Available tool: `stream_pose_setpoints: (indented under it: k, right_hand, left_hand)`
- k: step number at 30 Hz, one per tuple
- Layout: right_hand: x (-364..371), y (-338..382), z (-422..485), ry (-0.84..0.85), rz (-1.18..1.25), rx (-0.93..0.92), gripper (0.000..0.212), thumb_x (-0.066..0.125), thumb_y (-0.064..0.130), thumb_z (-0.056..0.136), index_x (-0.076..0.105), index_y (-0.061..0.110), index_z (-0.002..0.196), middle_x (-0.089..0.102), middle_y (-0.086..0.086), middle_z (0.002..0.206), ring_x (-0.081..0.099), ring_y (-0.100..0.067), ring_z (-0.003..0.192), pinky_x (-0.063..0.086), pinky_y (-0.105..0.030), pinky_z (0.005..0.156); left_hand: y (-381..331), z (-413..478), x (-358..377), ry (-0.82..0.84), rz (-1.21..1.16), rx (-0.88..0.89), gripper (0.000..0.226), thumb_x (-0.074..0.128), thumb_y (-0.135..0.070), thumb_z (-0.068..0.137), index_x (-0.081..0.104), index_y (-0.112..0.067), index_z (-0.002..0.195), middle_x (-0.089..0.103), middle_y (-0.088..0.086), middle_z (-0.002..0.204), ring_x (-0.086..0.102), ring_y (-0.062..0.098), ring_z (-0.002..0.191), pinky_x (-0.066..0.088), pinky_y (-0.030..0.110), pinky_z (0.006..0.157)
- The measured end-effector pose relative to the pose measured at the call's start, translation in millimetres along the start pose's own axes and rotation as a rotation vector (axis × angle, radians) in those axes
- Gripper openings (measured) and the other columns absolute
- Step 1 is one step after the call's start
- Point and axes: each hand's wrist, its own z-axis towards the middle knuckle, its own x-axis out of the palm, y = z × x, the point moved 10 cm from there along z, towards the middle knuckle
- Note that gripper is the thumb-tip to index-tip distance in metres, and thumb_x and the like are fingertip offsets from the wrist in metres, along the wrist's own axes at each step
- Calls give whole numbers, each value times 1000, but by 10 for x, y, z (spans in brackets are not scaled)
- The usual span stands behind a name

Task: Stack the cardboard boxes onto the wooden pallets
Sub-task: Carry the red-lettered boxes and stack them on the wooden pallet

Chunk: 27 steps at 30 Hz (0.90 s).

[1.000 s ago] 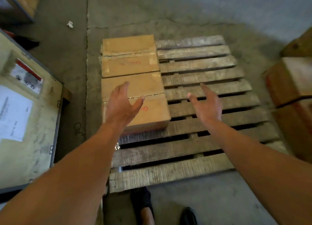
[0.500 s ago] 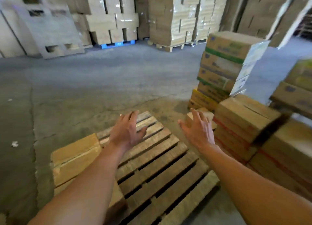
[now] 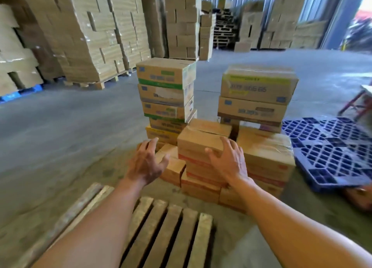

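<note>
Closed cardboard boxes [image 3: 203, 141] stand stacked on the floor just beyond the wooden pallet [image 3: 167, 227], contents hidden. Past the pallet's far edge, the left hand [image 3: 146, 163] and right hand [image 3: 229, 161] reach toward them, fingers spread, holding nothing.

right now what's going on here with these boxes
A person reaches the left hand and right hand, fingers spread, toward the top box of a low stack on the floor. Neither grips anything yet. The pallet lies between the person and that stack. Taller stacks stand behind it.
</note>
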Motion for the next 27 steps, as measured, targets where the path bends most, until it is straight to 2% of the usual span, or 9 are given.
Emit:
stream_pose_setpoints:
  k: [2,6,12,15,19,22,25,27]
  right_hand:
    - [69,-232,341,-13,-12,20,75,60,58,92,38,18,152,44,-9,153,40,-32,137,33,-43,113]
    - [401,-682,999,38,-5,101,76,61,57,92,35,19,153,42,-9,153,39,-31,137,36,-43,111]
    - [948,-1159,1761,118,-3,213,76,60,58,93,33,21,154,40,-9,155,38,-32,139,37,-45,112]
    - [1258,-1404,2005,140,23,288,76,59,58,93,33,20,154,40,-11,155,37,-34,139,37,-47,113]
    - [1717,-1806,2277,166,46,429,79,59,59,93,30,19,155,39,-10,155,37,-34,140,36,-46,112]
    - [2027,-2042,2475,161,53,516,82,59,61,92,29,17,155,42,-12,154,41,-34,139,38,-47,112]
    - [2389,-2321,2744,96,88,622,77,60,60,92,32,19,152,51,-10,147,51,-33,132,45,-44,105]
    - [2594,-2508,2873,40,122,736,80,60,62,90,31,21,152,49,-10,148,51,-34,131,47,-46,103]
  left_hand:
    - [-48,301,340,25,-28,19,88,42,-62,80,53,0,141,57,24,136,54,41,125,45,48,102]
    - [-14,873,1023,112,-61,-21,75,58,-50,87,48,-2,145,53,21,141,53,39,126,46,48,100]
    - [180,1635,1694,184,-81,-59,74,57,-50,84,52,0,139,59,23,131,59,39,117,50,46,95]
    - [398,1954,2069,244,-70,-89,74,58,-52,85,52,-2,138,58,22,132,57,39,118,50,47,95]
    - [692,2388,2585,299,-63,-134,66,70,-37,91,48,-4,143,53,19,139,53,37,125,46,45,96]
    - [928,2703,2991,359,-73,-141,68,69,-36,92,44,-5,147,51,17,142,48,35,131,43,44,100]
    - [1246,3111,3514,421,-124,-178,73,70,-33,91,40,-4,150,48,17,145,43,34,135,40,44,104]
    - [1429,3375,3837,451,-119,-202,76,71,-36,90,38,-3,151,48,17,146,42,34,135,40,45,107]
